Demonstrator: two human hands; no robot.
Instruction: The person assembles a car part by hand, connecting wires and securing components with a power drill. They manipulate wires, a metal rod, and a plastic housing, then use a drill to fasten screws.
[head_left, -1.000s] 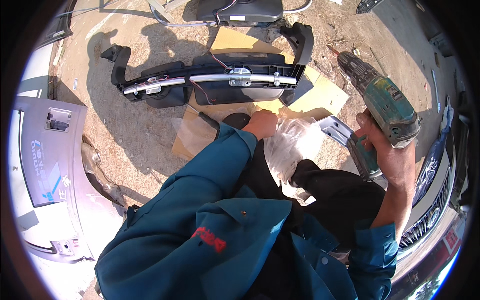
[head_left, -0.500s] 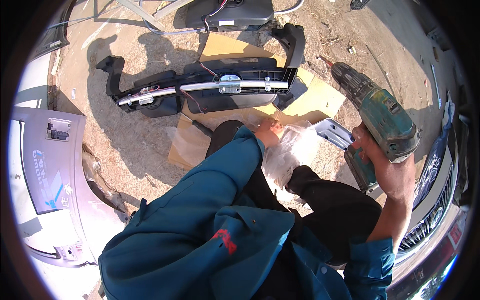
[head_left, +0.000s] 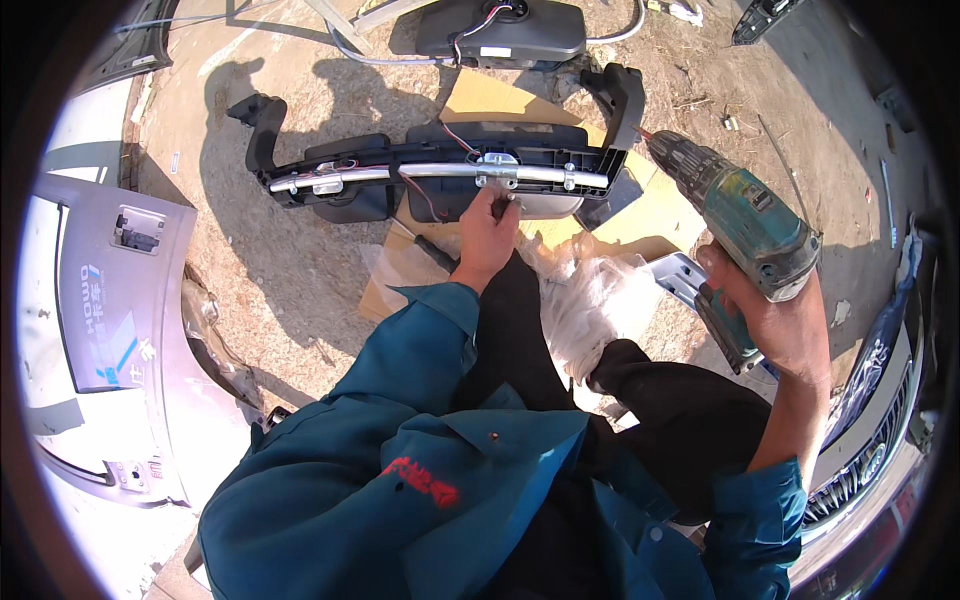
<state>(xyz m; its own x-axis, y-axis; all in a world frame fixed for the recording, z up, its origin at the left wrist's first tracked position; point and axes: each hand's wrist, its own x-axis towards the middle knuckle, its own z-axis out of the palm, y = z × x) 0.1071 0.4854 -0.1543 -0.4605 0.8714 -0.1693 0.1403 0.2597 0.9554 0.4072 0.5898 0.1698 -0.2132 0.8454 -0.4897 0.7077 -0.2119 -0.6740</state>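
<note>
A black vehicle mirror assembly (head_left: 420, 140) lies across the ground in front of me, with a silver metal tube (head_left: 440, 172), clamp brackets and loose wires along it. My left hand (head_left: 487, 238) reaches to the middle clamp bracket (head_left: 497, 168), thumb and fingers pinched on a small shiny piece (head_left: 513, 198), too small to name. In my right hand (head_left: 775, 318) is a green and black cordless drill (head_left: 755, 215), gripped by its handle. Its bit points up and left, near the assembly's right arm but apart from the clamp.
Flattened cardboard (head_left: 660, 205) lies under the assembly, and crumpled clear plastic wrap (head_left: 590, 300) is by my feet. A dark-handled tool (head_left: 435, 252) rests near my left wrist. Another black mirror unit (head_left: 500, 30) is farther back. A silver vehicle panel (head_left: 110, 300) stands left; a grille (head_left: 865, 440) is right.
My left hand has moved from the plastic wrap up and left to the middle clamp bracket. The drill stays in my right hand. The whole view has shifted slightly.
</note>
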